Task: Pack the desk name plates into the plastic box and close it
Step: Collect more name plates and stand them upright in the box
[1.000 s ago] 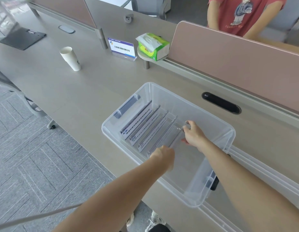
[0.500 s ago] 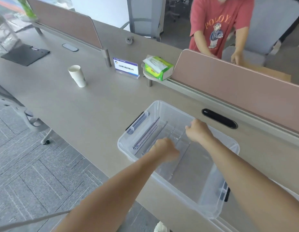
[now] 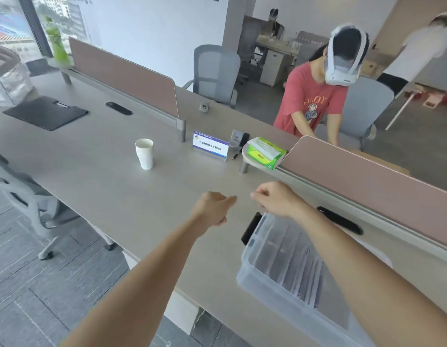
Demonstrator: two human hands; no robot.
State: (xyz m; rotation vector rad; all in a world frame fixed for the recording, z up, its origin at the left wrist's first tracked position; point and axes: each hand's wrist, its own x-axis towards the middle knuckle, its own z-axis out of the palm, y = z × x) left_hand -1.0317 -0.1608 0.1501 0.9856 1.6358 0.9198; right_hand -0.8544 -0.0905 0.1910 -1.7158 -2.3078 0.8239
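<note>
A clear plastic box (image 3: 252, 276) with a black latch sits on the desk at lower right, and several name plates (image 3: 290, 259) lie in a row inside it. One name plate (image 3: 210, 146) with blue print stands upright on the desk farther back, beside the divider post. My left hand (image 3: 213, 207) hovers over the bare desk left of the box, fingers loosely curled, holding nothing. My right hand (image 3: 277, 199) is above the box's far left corner, fingers curled, with nothing visible in it. Both hands are short of the standing plate.
A stack of white paper cups (image 3: 144, 153) stands left of the standing plate. A green tissue pack (image 3: 266, 153) rests on a small round shelf to its right. Pink dividers (image 3: 367, 176) run along the desk's far edge. A black clipboard (image 3: 45, 112) lies far left. A person in a red shirt (image 3: 310, 101) stands behind.
Both hands have left the inside of the box and moved up and away over the desk toward the standing plate. The view has tilted upward, so the box now sits lower right.
</note>
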